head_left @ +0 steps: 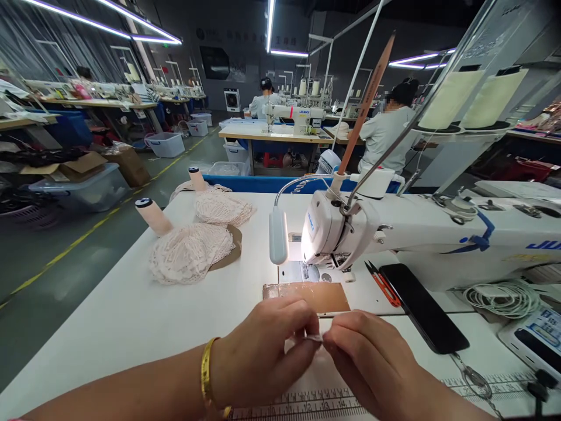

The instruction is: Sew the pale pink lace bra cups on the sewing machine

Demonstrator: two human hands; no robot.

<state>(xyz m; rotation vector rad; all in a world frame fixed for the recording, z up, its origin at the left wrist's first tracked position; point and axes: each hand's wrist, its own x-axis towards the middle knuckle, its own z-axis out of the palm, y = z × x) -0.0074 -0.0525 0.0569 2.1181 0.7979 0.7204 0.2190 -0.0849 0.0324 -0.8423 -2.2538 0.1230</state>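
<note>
My left hand (267, 351) and my right hand (372, 362) meet at the front of the white sewing table (109, 327), fingertips pinched together on a small pale strip of fabric (313, 338). A gold bangle circles my left wrist. Just beyond the fingers lies a tan cardboard piece (313, 295) in front of the needle of the white Juki sewing machine (394, 228). What the strip looks like under my fingers is hidden.
Two piles of pink lace cups (193, 251) and two thread cones (151, 215) sit at the left. Red snips (383, 285), a black phone (423, 316) and a coiled cable (504, 297) lie right. A ruler strip (307, 403) runs along the near edge. Other workers sit at machines behind.
</note>
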